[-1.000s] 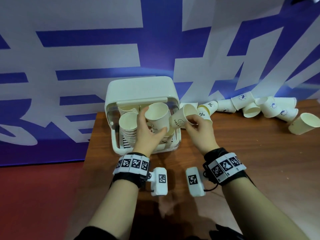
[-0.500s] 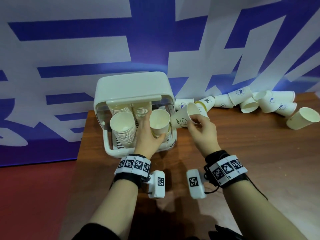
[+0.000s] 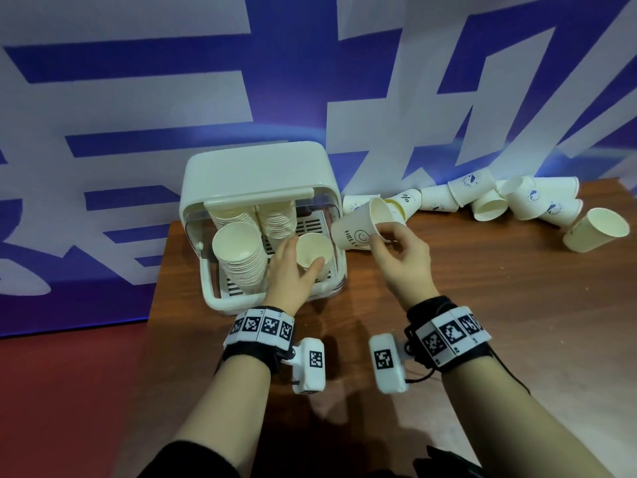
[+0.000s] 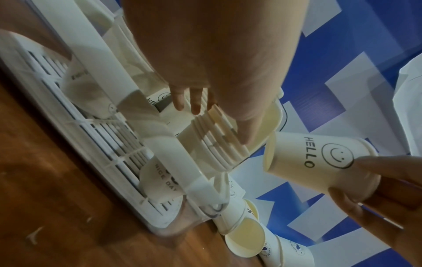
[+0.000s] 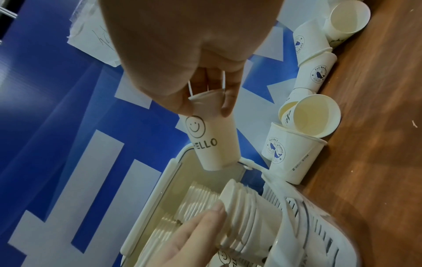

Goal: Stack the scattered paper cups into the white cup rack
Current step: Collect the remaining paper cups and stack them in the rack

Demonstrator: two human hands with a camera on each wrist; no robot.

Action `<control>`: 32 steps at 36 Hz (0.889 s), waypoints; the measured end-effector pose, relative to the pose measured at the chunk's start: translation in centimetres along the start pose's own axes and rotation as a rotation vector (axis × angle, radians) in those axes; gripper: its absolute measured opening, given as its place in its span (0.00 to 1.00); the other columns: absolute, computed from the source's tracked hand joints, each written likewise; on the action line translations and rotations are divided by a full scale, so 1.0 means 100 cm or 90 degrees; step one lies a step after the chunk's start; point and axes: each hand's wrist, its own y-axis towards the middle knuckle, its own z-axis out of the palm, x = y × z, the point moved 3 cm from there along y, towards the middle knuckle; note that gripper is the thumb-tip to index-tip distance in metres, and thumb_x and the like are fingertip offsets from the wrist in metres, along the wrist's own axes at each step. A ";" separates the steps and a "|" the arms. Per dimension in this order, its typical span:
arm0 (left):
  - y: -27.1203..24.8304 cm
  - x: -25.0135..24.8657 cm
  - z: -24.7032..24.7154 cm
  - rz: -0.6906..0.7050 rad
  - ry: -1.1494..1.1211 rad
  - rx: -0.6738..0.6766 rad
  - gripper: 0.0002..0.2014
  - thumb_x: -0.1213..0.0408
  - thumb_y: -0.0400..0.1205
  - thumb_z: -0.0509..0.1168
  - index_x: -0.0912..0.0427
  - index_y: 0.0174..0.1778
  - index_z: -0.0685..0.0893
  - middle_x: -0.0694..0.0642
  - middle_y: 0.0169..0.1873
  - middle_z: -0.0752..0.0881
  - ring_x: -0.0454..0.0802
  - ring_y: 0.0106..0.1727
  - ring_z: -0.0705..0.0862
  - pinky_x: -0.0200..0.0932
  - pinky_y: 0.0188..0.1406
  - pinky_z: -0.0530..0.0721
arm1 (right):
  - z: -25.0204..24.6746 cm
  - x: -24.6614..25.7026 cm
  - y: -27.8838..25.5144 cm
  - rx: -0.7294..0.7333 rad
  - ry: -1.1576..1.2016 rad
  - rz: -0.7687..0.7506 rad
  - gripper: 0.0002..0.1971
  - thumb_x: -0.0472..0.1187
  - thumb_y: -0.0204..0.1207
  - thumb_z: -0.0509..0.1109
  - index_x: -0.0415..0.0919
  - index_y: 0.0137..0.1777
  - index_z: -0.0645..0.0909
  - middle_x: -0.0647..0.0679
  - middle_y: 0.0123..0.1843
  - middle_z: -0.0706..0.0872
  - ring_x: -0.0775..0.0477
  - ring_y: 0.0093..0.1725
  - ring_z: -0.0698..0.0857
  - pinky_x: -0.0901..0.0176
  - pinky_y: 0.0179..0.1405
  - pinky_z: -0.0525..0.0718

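Paper cups (image 3: 489, 207) are lying scattered upper right, others nesting in the white rack (image 3: 255, 174). Left hand (image 3: 291, 272) is clasping a stack (image 3: 312, 251), probably steadying it; right hand (image 3: 400, 257) is pinching the HELLO cup (image 3: 355, 229) at its rim, base leading.

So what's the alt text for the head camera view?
A person's right-hand grip holds a HELLO smiley paper cup tilted beside a white cup rack, while the left-hand grip holds a cup stack inside it. More paper cups lie scattered at the back of the wooden table.
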 end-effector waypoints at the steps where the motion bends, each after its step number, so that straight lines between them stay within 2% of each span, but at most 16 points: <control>1: 0.001 0.001 0.000 -0.004 0.005 0.007 0.34 0.49 0.81 0.66 0.59 0.80 0.64 0.55 0.78 0.65 0.55 0.77 0.66 0.52 0.76 0.65 | 0.001 0.001 -0.001 0.007 0.006 -0.003 0.05 0.30 0.77 0.69 0.39 0.47 0.83 0.58 0.38 0.84 0.70 0.38 0.81 0.78 0.40 0.76; 5: -0.001 0.003 0.000 -0.023 -0.007 0.013 0.34 0.51 0.80 0.67 0.57 0.80 0.64 0.54 0.79 0.63 0.54 0.78 0.64 0.50 0.75 0.63 | 0.008 0.004 -0.002 0.034 0.010 -0.012 0.07 0.29 0.76 0.70 0.41 0.47 0.82 0.60 0.39 0.84 0.71 0.39 0.81 0.79 0.40 0.76; 8: -0.001 0.006 0.000 -0.035 -0.021 0.028 0.33 0.50 0.82 0.65 0.56 0.81 0.62 0.55 0.79 0.64 0.55 0.78 0.64 0.54 0.76 0.63 | 0.014 0.004 -0.002 0.058 0.009 -0.011 0.06 0.30 0.76 0.70 0.41 0.47 0.82 0.59 0.40 0.85 0.69 0.40 0.83 0.77 0.42 0.78; 11: 0.001 0.006 -0.001 -0.038 -0.040 0.049 0.29 0.49 0.86 0.56 0.55 0.82 0.61 0.56 0.80 0.64 0.55 0.79 0.64 0.53 0.77 0.62 | 0.021 0.004 0.001 0.089 0.021 0.010 0.05 0.31 0.77 0.70 0.42 0.47 0.83 0.57 0.41 0.86 0.67 0.41 0.83 0.74 0.44 0.79; 14: 0.002 0.002 -0.008 -0.045 -0.094 0.036 0.26 0.51 0.88 0.50 0.56 0.81 0.61 0.55 0.79 0.65 0.53 0.80 0.64 0.46 0.77 0.59 | 0.027 0.004 0.004 0.118 0.009 0.010 0.05 0.33 0.78 0.70 0.44 0.47 0.82 0.58 0.42 0.86 0.65 0.42 0.83 0.73 0.46 0.79; 15: 0.001 0.001 -0.011 -0.047 -0.123 0.028 0.25 0.51 0.89 0.49 0.56 0.81 0.62 0.54 0.79 0.66 0.51 0.80 0.64 0.45 0.78 0.58 | 0.029 0.004 0.005 0.132 -0.003 0.007 0.05 0.33 0.78 0.70 0.45 0.47 0.82 0.59 0.42 0.86 0.64 0.43 0.83 0.72 0.47 0.80; 17: 0.000 -0.001 -0.017 -0.046 -0.165 0.014 0.25 0.50 0.89 0.49 0.55 0.81 0.62 0.54 0.79 0.66 0.49 0.80 0.64 0.50 0.81 0.59 | 0.034 0.005 0.007 0.162 -0.038 0.002 0.05 0.34 0.78 0.70 0.45 0.47 0.83 0.59 0.43 0.86 0.60 0.45 0.84 0.66 0.49 0.81; 19: 0.000 -0.003 -0.022 -0.038 -0.180 0.004 0.25 0.49 0.88 0.50 0.55 0.80 0.64 0.55 0.78 0.68 0.49 0.78 0.66 0.54 0.80 0.63 | 0.039 0.004 0.008 0.194 -0.085 -0.012 0.05 0.35 0.77 0.70 0.43 0.50 0.85 0.55 0.46 0.87 0.53 0.49 0.84 0.58 0.53 0.82; 21: 0.000 -0.006 -0.027 -0.028 -0.191 -0.003 0.25 0.49 0.88 0.51 0.55 0.79 0.65 0.55 0.77 0.70 0.48 0.77 0.68 0.53 0.79 0.65 | 0.044 0.006 0.008 0.214 -0.137 -0.062 0.07 0.36 0.77 0.71 0.38 0.53 0.86 0.51 0.50 0.86 0.49 0.54 0.83 0.54 0.57 0.81; 24: -0.001 -0.011 -0.034 -0.024 -0.216 -0.014 0.23 0.52 0.88 0.53 0.56 0.78 0.67 0.54 0.74 0.73 0.46 0.73 0.72 0.45 0.75 0.68 | 0.050 0.008 0.009 0.242 -0.180 -0.129 0.07 0.37 0.77 0.72 0.36 0.52 0.87 0.45 0.56 0.86 0.50 0.59 0.79 0.59 0.61 0.75; 26: -0.003 -0.014 -0.036 -0.019 -0.232 -0.008 0.22 0.53 0.88 0.53 0.55 0.78 0.67 0.53 0.71 0.75 0.41 0.68 0.74 0.35 0.66 0.69 | 0.054 0.007 0.009 0.265 -0.200 -0.135 0.07 0.37 0.77 0.72 0.36 0.51 0.88 0.43 0.60 0.84 0.53 0.61 0.76 0.67 0.62 0.68; 29: -0.003 -0.015 -0.036 0.001 -0.235 -0.011 0.22 0.55 0.88 0.54 0.58 0.77 0.68 0.52 0.68 0.77 0.39 0.64 0.75 0.16 0.52 0.68 | 0.057 0.005 0.007 0.278 -0.220 -0.153 0.07 0.36 0.76 0.73 0.36 0.51 0.88 0.42 0.62 0.84 0.47 0.64 0.77 0.77 0.61 0.62; 30: -0.004 -0.016 -0.035 0.007 -0.237 -0.012 0.21 0.56 0.88 0.54 0.59 0.77 0.68 0.53 0.68 0.77 0.39 0.63 0.75 0.13 0.49 0.68 | 0.058 0.005 0.006 0.281 -0.224 -0.161 0.07 0.36 0.76 0.73 0.36 0.51 0.88 0.42 0.61 0.84 0.46 0.64 0.77 0.79 0.61 0.61; 32: -0.004 -0.016 -0.035 0.017 -0.244 -0.010 0.20 0.58 0.88 0.54 0.59 0.76 0.69 0.53 0.66 0.78 0.40 0.62 0.77 0.12 0.48 0.69 | 0.059 0.005 0.004 0.291 -0.238 -0.181 0.07 0.36 0.76 0.72 0.36 0.51 0.88 0.41 0.61 0.84 0.45 0.63 0.77 0.79 0.60 0.61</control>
